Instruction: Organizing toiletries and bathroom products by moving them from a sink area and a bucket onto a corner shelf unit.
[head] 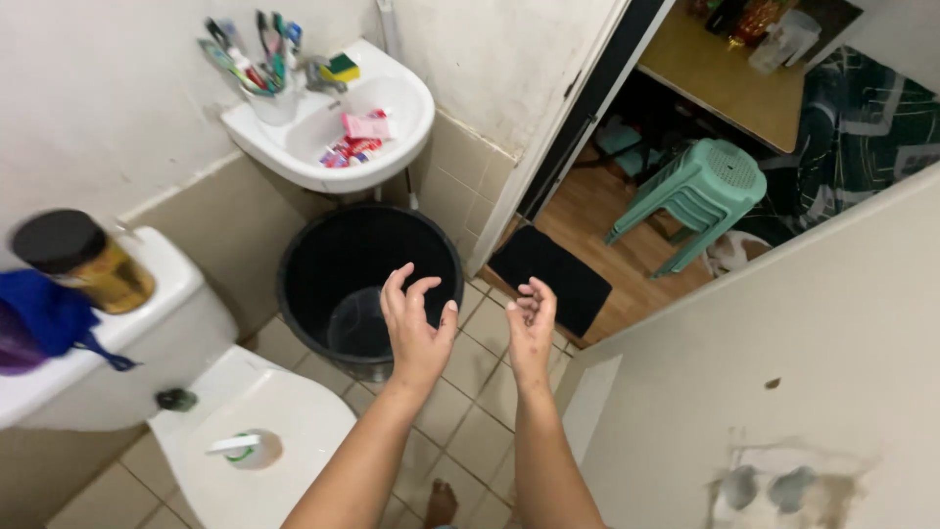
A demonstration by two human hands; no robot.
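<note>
Both of my hands are raised in front of me over the tiled floor, holding nothing. My left hand [416, 323] has its fingers spread and slightly curled, just in front of a large black bucket [323, 257]. My right hand [531, 328] is beside it, fingers loosely curled and apart, above the floor tiles near a black doormat [548, 276]. The two hands do not touch each other.
A white toilet [250, 451] with closed lid and a small bottle on it sits lower left; its tank [147, 323] carries a gold jar and a blue cloth. A white sink [328, 122] holds toothbrushes and packets. Green stacked stools [700, 196] stand beyond the open doorway.
</note>
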